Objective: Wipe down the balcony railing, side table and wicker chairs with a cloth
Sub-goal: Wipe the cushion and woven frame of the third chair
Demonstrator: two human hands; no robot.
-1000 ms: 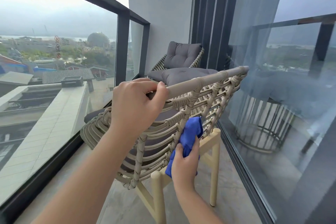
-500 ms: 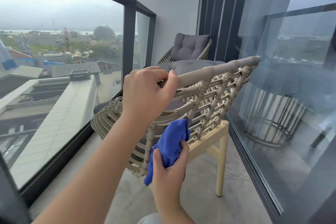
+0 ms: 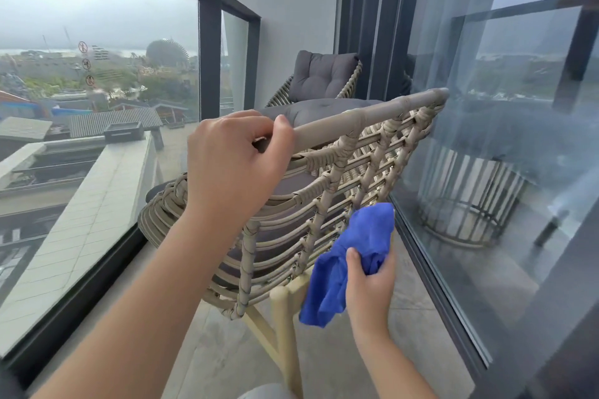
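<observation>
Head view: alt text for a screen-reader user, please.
The right hand presses a blue cloth against the woven back of a wicker chair while the left hand grips its top rail, on a balcony with a glass railing.

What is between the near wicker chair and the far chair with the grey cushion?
In the head view, nothing shows between the near wicker chair and the far chair; the near backrest hides that floor.

Setting: high-rise residential balcony, narrow. Evidence: dark metal railing (image 3: 210, 52) with glass panels on the left, rooftops and a domed building far below under grey sky; sliding glass door (image 3: 505, 146) in dark frame on the right; pale end wall (image 3: 278, 16); grey tiled floor (image 3: 418, 311). Furniture: two wicker chairs (image 3: 327, 191), grey cushions (image 3: 321, 74).
</observation>
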